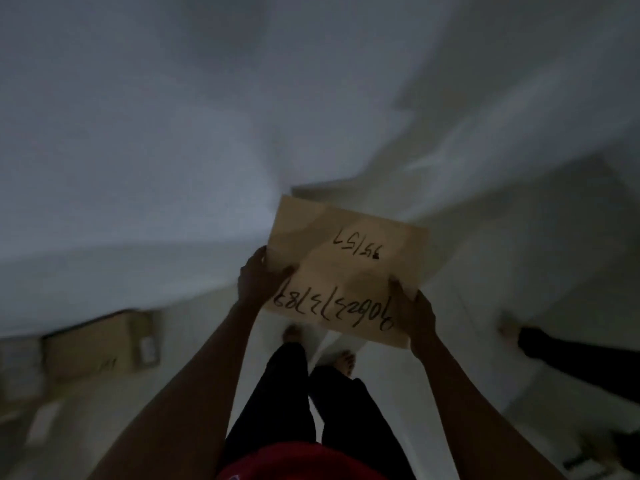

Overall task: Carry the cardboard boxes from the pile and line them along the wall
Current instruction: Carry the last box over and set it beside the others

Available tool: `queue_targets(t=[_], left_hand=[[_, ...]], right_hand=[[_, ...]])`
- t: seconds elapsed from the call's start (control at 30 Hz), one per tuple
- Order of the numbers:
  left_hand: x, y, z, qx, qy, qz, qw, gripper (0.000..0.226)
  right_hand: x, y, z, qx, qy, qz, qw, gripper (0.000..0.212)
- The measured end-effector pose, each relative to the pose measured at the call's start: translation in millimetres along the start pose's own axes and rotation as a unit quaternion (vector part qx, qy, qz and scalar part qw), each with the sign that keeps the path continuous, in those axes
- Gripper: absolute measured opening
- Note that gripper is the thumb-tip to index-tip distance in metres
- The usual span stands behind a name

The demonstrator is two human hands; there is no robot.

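Both hands grasp a flat tan cardboard sheet with black handwritten numbers (346,271): the left hand (258,278) clenches its left edge, the right hand (414,311) its right corner. Blurred brown cardboard boxes (100,344) sit by the white wall (138,168), well left of the fingers.

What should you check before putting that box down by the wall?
1. Both hands on the held box: ok, left hand and right hand grip opposite sides.
2. Box level: not ok, it tilts.
3. Floor ahead of the bare feet: cannot tell, the box hides it.
4. Box by the wall on the left: ok, already there to line up with.
5. Another person's foot on the right: ok, apart from the path.
6. Lighting: not ok, dim and blurry.
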State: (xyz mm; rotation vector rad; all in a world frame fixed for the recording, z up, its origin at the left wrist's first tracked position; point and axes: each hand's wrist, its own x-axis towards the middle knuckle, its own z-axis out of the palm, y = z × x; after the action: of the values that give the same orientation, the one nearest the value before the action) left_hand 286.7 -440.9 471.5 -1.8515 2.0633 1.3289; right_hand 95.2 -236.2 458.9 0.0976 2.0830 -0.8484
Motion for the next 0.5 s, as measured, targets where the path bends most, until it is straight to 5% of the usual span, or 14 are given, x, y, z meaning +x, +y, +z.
queue_targets(t=[0.33, 0.5], left_hand=[[-68.2, -244.2, -157.3, -0.17, 0.143, -0.142, 0.965, 0.088], [-103.5, -346.8, -226.3, -0.196, 0.193, -0.188, 0.943, 0.08]], right_hand=[[-117.5, -24.5, 226.5, -0.164, -0.114, -0.111, 0.973, 0.067], [-168.0, 2.0, 345.1, -0.219, -0.155, -0.129, 0.955, 0.088]])
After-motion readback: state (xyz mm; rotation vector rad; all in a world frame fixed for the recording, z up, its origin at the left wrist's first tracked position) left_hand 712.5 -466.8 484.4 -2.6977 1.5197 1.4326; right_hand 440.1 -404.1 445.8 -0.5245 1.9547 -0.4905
